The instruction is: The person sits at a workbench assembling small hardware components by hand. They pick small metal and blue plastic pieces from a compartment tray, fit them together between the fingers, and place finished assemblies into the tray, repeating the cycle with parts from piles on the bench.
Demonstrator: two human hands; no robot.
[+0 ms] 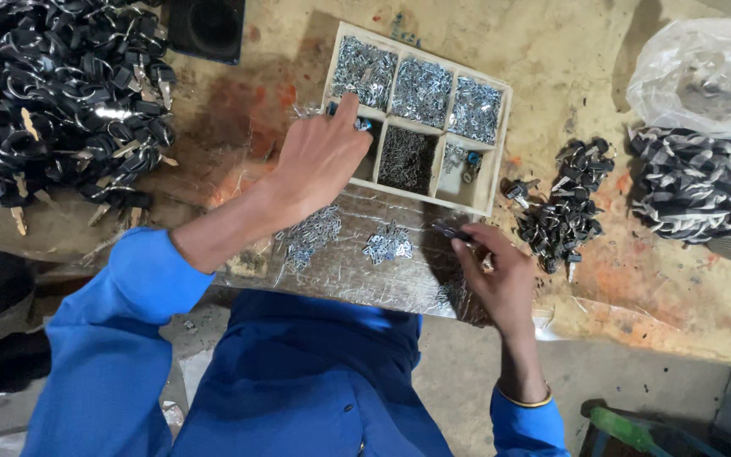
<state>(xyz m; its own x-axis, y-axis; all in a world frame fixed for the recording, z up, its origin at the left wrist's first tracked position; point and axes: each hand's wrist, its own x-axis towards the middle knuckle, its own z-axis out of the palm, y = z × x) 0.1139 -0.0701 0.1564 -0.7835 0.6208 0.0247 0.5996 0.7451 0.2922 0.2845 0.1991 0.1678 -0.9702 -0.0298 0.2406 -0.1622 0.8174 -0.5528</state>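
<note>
L hand [319, 156] reaches into the tray [494, 140], fingers curled at a near-left cell w/ a small blue-ish part at the tips; grip can't be told. R hand [501, 275] pinches a thin dark tool [448, 229] near the bench edge, prob. kept ready by the metal bits [388, 243]. Key piles [564, 211] crowd both sides; open room only between tray & edge.

Soft, even light is falling from above; metal bits in the tray [491, 144] are glinting, plastic bag [704, 72] is glaring, edges are bending slightly, moving fingers blurring.
</note>
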